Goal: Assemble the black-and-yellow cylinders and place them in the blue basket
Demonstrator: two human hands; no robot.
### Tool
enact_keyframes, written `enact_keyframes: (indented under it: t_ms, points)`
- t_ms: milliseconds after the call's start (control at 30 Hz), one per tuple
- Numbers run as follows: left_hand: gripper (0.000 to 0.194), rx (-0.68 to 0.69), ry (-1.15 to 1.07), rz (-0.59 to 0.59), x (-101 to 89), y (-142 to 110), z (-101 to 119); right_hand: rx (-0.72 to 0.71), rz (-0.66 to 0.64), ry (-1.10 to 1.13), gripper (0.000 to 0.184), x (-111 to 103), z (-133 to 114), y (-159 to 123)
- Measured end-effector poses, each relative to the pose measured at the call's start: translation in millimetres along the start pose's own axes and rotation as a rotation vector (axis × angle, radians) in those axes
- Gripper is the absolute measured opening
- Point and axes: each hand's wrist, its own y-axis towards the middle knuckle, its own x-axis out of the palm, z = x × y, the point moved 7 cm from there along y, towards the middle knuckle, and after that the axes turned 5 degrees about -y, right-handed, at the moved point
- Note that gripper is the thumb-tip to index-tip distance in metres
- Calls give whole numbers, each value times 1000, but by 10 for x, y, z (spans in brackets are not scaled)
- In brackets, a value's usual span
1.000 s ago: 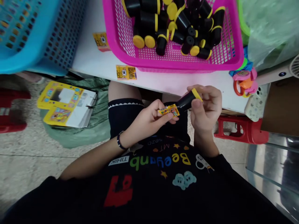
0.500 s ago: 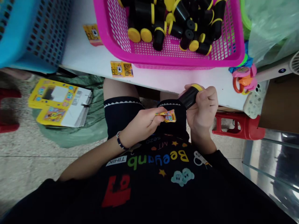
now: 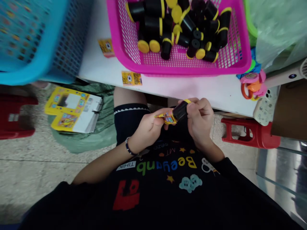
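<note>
My left hand [image 3: 147, 129] pinches a small yellow printed label [image 3: 167, 117] between thumb and fingers. My right hand [image 3: 200, 123] grips a black plastic tube [image 3: 179, 111] with a yellow rim at its upper end. The label's end meets the tube's side, and my fingers hide part of both. Just beyond my hands lies the white table edge [image 3: 192, 102]. A magenta mesh basket [image 3: 182, 72] on the table holds several similar black tubes [image 3: 153, 17], some with round yellow caps [image 3: 143, 46].
A blue mesh basket [image 3: 51, 43] stands at the far left. Small labels [image 3: 131, 78] lie on the table. Right of the basket are a green plastic bag [image 3: 275, 32] and pink-orange toys [image 3: 251, 84]. Below the table are a red stool [image 3: 249, 132] and printed yellow cardboard [image 3: 72, 110].
My hands have come closer together. The black tube has moved left and tilted, and the label now meets its side.
</note>
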Motion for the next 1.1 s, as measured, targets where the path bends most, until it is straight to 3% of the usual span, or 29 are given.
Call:
enact_keyframes:
  t_ms: [200,333,500,633,800,933,1100]
  points:
    - [85,166,277,58,-180,82,255,102,41,50,61,70,108,140]
    - [90,147,407,43,-280,219,393,1,-26,130,54,195,40,315]
    - [42,-58,369,18,-306,208,430,-56,59,69,50,108,56,338]
    - [29,-79,145,53,-286,94,389,-57,31,50,53,98,102,244]
    - [52,-69,-113,69,-259,-17,359,-139,28,-6,48,112,30,153]
    - [72,-60,-191,151,-335,-64,389,-174,-3,-70,44,152,-21,88]
    - [81,-23,-169,250,-448,-139,328,-203,-40,-26,42,268,-43,12]
